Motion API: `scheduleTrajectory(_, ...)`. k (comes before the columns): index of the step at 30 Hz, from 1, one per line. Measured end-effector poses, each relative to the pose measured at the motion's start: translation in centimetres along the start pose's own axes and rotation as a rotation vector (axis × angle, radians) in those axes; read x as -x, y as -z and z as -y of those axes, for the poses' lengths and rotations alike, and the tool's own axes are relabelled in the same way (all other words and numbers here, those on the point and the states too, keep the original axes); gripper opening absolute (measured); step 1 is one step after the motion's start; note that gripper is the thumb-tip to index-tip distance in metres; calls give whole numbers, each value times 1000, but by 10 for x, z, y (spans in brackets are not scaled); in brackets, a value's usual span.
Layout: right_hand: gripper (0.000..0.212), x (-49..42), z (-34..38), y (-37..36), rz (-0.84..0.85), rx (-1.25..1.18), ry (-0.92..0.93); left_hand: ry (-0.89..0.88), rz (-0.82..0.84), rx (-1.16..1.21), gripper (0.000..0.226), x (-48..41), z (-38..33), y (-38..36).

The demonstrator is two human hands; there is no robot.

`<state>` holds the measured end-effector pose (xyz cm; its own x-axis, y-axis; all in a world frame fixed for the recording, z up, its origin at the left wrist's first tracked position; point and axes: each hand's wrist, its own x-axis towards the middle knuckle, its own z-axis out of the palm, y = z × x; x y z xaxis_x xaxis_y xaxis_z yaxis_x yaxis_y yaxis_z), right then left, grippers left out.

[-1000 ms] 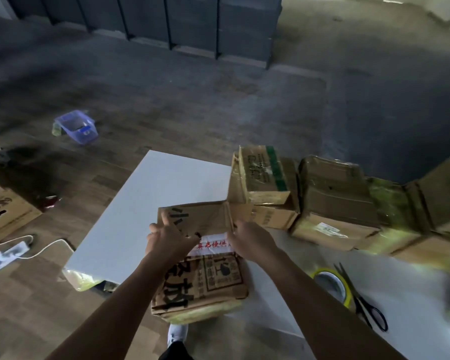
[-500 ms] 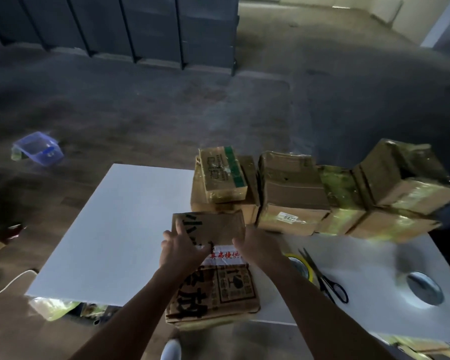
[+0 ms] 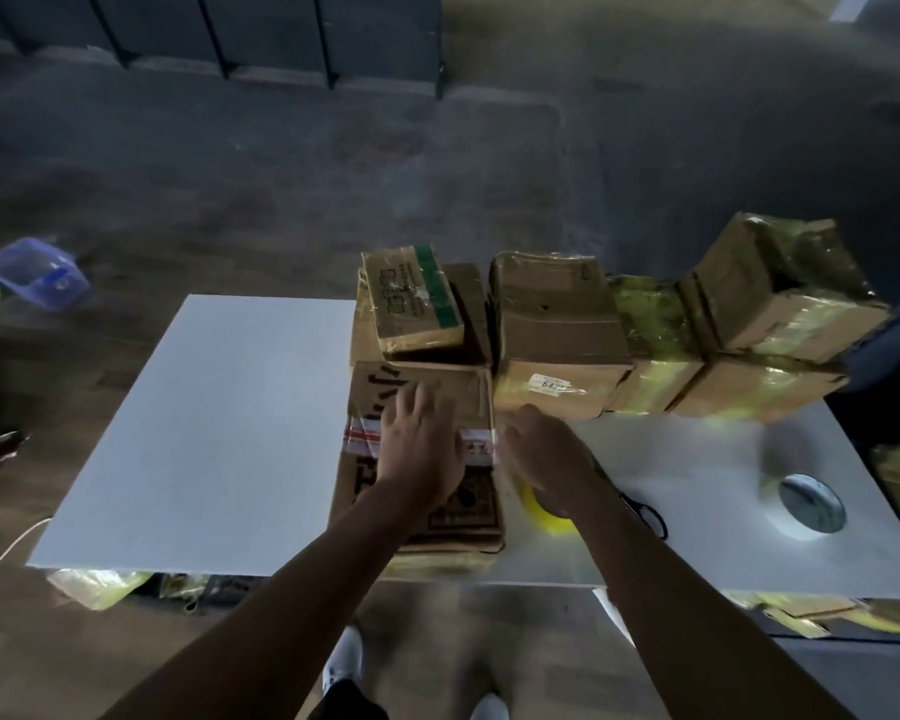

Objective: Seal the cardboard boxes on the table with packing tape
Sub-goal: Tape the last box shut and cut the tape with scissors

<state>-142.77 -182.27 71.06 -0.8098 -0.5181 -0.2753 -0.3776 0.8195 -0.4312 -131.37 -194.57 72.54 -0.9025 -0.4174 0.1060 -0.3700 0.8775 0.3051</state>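
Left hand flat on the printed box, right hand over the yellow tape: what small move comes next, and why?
Probably: right hand grips the yellow tape roll beneath it and lifts it to the box. The left hand presses its closed top flat, so the box looks ready for taping.

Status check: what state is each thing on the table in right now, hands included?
Front box: flaps down, red-and-white strip across the top.
Left hand: flat on the front box, fingers spread.
Right hand: over the yellow tape; grip blurred.
Yellow tape: on the table, mostly hidden.
Scissors: lying down, only a handle shows.
Back boxes: closed, taped, stacked.
Second roll: lying flat, untouched.
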Motion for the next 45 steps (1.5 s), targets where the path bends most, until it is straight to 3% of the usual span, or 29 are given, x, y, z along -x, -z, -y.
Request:
scheduleTrajectory(4,29,0,-35,-8,-24,33,-29,-85,32,89,27,6,-25,-10)
scheduleTrajectory(8,33,1,-70,-19,-21,180,-207,-93,37,116,25,11,-33,-16)
scheduleTrajectory(13,46,4,-96,-34,-23,79,-363,-99,-14,154,17,18,-35,-17)
scheduleTrajectory(18,34,-3,-99,-30,-9,51,-357,-80,-46,197,10,23,-35,-10)
scheduleTrajectory(23,27,5,-83,-6,-195,-84,-175,59,-34,408,13,15,-35,1)
scheduleTrajectory(29,19,21,-31,35,-485,-191,105,477,155,936,22,-9,-26,28)
scheduleTrajectory(38,21,33,34,52,-591,-111,388,410,315,1288,45,-31,7,69)
scheduleTrajectory(45,25,28,73,50,-539,45,649,363,370,1260,58,-39,38,84)
